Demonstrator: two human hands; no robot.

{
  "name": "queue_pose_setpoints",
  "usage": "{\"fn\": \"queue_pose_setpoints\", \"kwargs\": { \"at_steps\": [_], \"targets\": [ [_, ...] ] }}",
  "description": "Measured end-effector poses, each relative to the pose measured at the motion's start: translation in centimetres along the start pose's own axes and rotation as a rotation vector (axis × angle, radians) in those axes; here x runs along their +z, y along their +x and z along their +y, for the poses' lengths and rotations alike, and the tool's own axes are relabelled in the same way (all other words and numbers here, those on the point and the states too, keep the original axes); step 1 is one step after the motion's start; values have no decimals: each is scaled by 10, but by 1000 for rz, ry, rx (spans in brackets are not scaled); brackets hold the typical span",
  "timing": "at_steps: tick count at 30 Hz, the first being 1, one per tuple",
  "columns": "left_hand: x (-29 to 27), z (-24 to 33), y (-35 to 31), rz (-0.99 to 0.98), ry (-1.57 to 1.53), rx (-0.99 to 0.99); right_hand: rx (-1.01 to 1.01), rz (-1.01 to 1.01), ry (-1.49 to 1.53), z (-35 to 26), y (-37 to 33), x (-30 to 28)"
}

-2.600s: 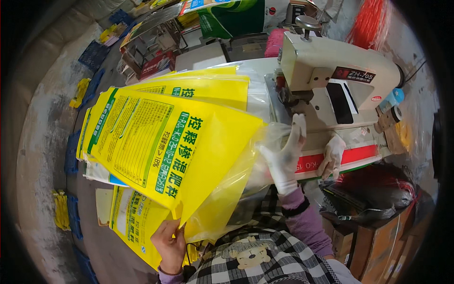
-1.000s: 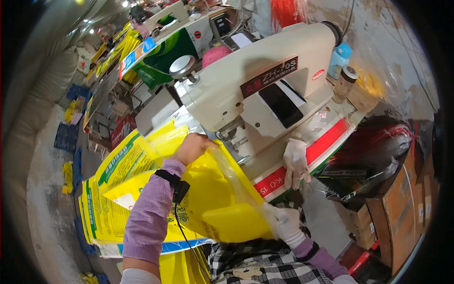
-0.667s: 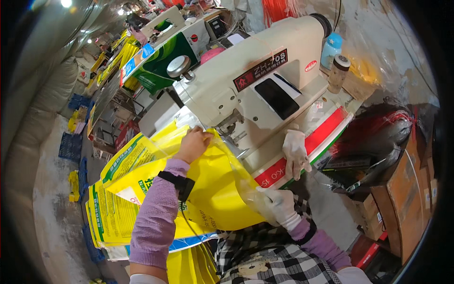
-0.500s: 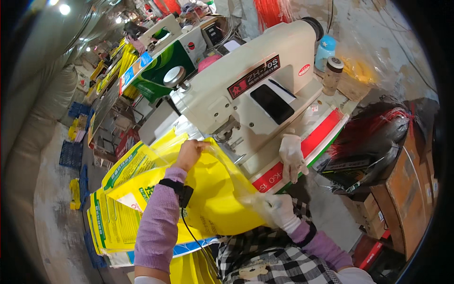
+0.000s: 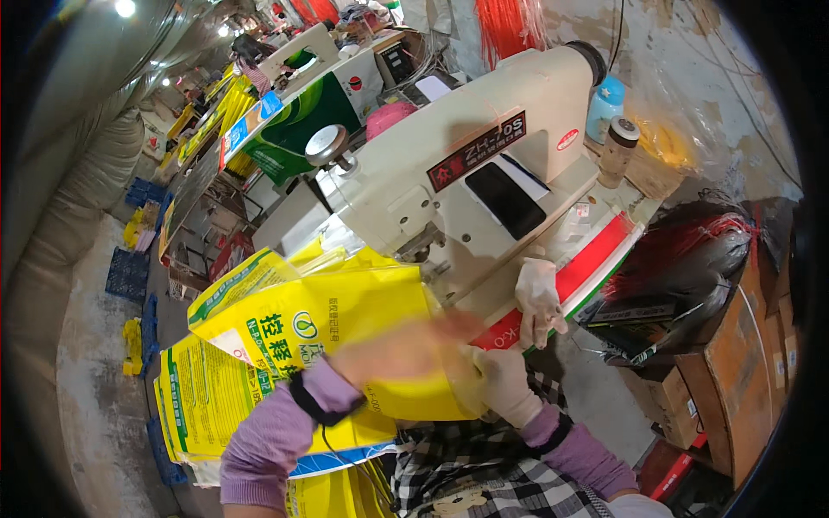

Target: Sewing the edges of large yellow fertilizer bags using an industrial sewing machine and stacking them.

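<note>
The left hand [image 5: 401, 350], bare below a purple sleeve with a black band [image 5: 315, 401] at its wrist, was stretched across the front of a yellow bag [image 5: 380, 298], its fingers pointing toward the right hand [image 5: 505, 384]. It was badly blurred, so whether those fingers were gripping the film, pressed flat on it or just above it could not be told. The right hand, in a white glove, was at the bag's right-hand edge, its fingers bent and grasping that edge, though the left hand's blurred fingertips came close and partly masked the hold. The bag itself lay slantwise in front of the person, overlapping other yellow bags [image 5: 194, 397] to its left, its far right corner just beside the needle end of a cream sewing machine [image 5: 484, 116]. A dark phone [image 5: 505, 200] rested on the machine's base. Near its front a second white glove [image 5: 537, 298] hung over a red strip [image 5: 596, 255] along the table edge. Beyond the machine's right end stood a lidded jar [image 5: 619, 154] and a blue bottle [image 5: 606, 108]. A checked apron [image 5: 466, 466] showed below the hands, and to the right a dark plastic bundle [image 5: 669, 276] sat near a cardboard box [image 5: 725, 380].
</note>
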State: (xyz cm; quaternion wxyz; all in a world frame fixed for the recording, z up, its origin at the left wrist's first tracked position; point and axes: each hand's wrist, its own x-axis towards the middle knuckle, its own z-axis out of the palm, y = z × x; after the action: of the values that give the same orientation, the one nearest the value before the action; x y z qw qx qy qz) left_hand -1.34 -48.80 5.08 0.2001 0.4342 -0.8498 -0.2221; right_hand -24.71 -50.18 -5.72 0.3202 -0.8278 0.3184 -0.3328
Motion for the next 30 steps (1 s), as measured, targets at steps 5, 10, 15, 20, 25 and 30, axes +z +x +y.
{"fn": "queue_pose_setpoints", "kwargs": {
  "at_steps": [5,10,15,20,25,30],
  "targets": [
    [-34,71,21,-677,368,-265,-111,-62,-98,14,26,27],
    [-98,101,0,-828,840,-750,-99,14,62,31,86,73],
    [24,141,-72,-302,-509,-917,194,-268,623,-63,22,78],
    [48,125,-96,248,-902,-1090,79,-560,563,-76,-14,39],
    [26,133,-46,-98,-662,-729,596,-184,1563,-40,16,39],
    [19,136,-39,-192,-456,-910,328,-476,1431,-53,0,41]
  ]
}}
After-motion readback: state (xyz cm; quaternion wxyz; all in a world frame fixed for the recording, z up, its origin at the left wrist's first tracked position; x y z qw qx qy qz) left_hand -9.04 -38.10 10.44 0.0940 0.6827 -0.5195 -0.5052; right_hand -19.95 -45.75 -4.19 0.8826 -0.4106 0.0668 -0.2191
